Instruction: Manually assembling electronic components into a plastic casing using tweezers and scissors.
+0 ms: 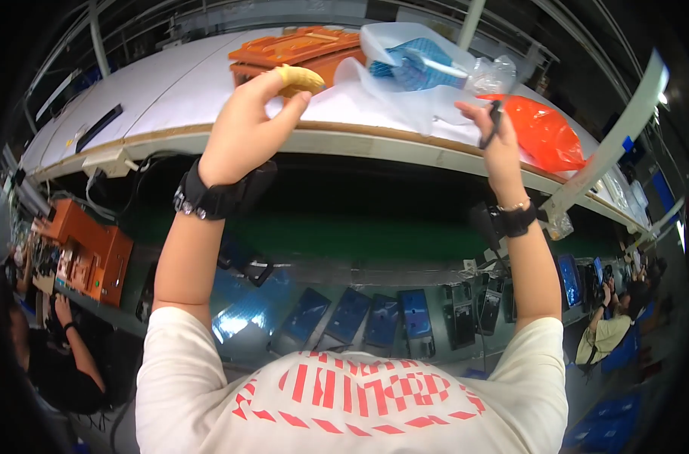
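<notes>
My left hand (242, 125) is raised over the shelf's front edge, in front of an orange crate (299, 47). Yellow covers (303, 78) sit on its forefinger, and the thumb stands a little apart from them; I see nothing held there. My right hand (502, 147) is at the same shelf edge, its fingers curled round a small black curved item (494, 123), whose kind I cannot make out. Beside that hand lies an orange-red plastic bag (545, 132). A clear plastic bag (405, 101) with a blue netted bundle (420, 64) rests between the hands.
Below the white shelf (170, 94), several dark flat devices (382, 319) lie in a row on a green bench. A black bar (100, 129) and a white power strip (110, 163) are at left. Other people (613, 321) work at both sides. A pale post (609, 159) rises at right.
</notes>
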The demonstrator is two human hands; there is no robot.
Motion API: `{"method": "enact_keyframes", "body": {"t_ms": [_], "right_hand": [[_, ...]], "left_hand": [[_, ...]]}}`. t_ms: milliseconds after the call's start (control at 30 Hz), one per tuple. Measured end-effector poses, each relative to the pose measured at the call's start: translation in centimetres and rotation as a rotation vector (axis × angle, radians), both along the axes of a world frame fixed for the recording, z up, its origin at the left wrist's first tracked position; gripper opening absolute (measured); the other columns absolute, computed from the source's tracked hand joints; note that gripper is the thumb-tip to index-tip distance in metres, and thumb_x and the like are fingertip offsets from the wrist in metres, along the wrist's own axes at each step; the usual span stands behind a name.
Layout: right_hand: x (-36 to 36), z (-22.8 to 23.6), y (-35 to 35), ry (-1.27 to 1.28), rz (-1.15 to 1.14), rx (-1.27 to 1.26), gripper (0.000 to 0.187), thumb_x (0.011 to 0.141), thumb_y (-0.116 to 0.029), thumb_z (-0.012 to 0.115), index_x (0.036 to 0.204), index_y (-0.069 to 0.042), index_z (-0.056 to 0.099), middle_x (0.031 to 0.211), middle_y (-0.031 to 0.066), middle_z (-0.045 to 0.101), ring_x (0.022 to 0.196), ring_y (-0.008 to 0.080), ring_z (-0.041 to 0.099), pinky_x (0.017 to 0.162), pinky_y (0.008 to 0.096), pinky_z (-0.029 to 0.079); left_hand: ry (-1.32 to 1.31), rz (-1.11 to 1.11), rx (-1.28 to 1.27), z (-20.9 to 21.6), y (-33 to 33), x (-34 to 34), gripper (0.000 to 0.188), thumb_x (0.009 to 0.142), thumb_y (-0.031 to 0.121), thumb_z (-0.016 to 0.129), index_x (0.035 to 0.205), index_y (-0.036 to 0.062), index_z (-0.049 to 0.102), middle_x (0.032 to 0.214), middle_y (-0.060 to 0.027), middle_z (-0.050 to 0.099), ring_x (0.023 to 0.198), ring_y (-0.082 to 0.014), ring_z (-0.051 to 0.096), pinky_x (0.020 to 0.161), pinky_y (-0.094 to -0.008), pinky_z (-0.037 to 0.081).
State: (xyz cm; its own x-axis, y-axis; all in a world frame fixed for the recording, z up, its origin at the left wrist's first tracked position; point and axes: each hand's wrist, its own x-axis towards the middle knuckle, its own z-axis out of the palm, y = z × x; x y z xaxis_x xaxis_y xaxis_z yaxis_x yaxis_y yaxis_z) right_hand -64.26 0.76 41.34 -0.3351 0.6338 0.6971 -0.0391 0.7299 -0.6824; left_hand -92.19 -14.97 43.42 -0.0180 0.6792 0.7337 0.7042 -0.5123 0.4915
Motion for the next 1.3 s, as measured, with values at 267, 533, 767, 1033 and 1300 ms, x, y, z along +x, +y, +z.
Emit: {"method": "enact_keyframes", "body": {"t_ms": [267,533,767,1033,1300], "right_hand": [[-0.7,-9.4,-11.3,-0.172,0.498,-0.216,0.045,0.072,-0.034,0.068,0.082,-0.004,0.037,0.092,0.0205,0.057,0.073,0.0200,0.057,0.070,0.0308,0.046],[-12.2,-26.6,-14.4,-0.745,0.382,-0.401,0.031,0.072,-0.018,0.069,0.077,-0.002,0.043,0.078,0.0079,0.058,0.083,0.0197,0.060,0.070,0.0313,0.046],[-20.7,-37.7,-14.8,-0.928,-0.059,-0.214,0.038,0.064,-0.029,0.071,0.082,-0.001,0.051,0.075,0.0108,0.058,0.083,0.0296,0.055,0.081,0.0415,0.038],[-22.5,-38.5,-17.8,-1.041,-0.028,-0.124,0.033,0.063,-0.023,0.070,0.084,-0.005,0.053,0.083,0.0061,0.059,0.091,0.0256,0.052,0.088,0.0407,0.032],[-23.1,-38.8,-18.0,-1.053,-0.163,-0.102,0.038,0.059,-0.020,0.072,0.089,-0.006,0.051,0.085,0.0050,0.059,0.089,0.0251,0.052,0.079,0.0385,0.035]], "left_hand": [[-0.421,0.550,-0.316,-15.5,-16.2,-12.9,0.022,0.087,0.010,0.047,0.104,-0.0007,0.054,0.098,-0.0072,0.060,0.090,-0.0128,0.056,0.079,-0.0242,0.042],[0.342,0.551,-0.884,-32.8,-22.5,-11.6,0.059,0.068,0.021,0.064,0.122,0.0092,0.042,0.133,-0.0202,0.030,0.122,-0.0356,0.030,0.099,-0.0391,0.028],[0.484,0.406,-0.977,-39.9,-20.3,-7.6,0.069,0.072,0.032,0.060,0.130,0.0102,0.031,0.136,-0.0192,0.023,0.126,-0.0338,0.022,0.102,-0.0436,0.019],[0.468,0.319,-0.934,-38.3,-20.1,-9.9,0.048,0.063,0.013,0.064,0.109,0.0075,0.053,0.120,-0.0155,0.046,0.103,-0.0278,0.048,0.087,-0.0389,0.037],[0.526,0.247,-1.040,-38.2,-17.5,-12.5,0.061,0.059,0.028,0.074,0.111,0.0082,0.050,0.116,-0.0128,0.046,0.106,-0.0289,0.045,0.087,-0.0388,0.039]]}}
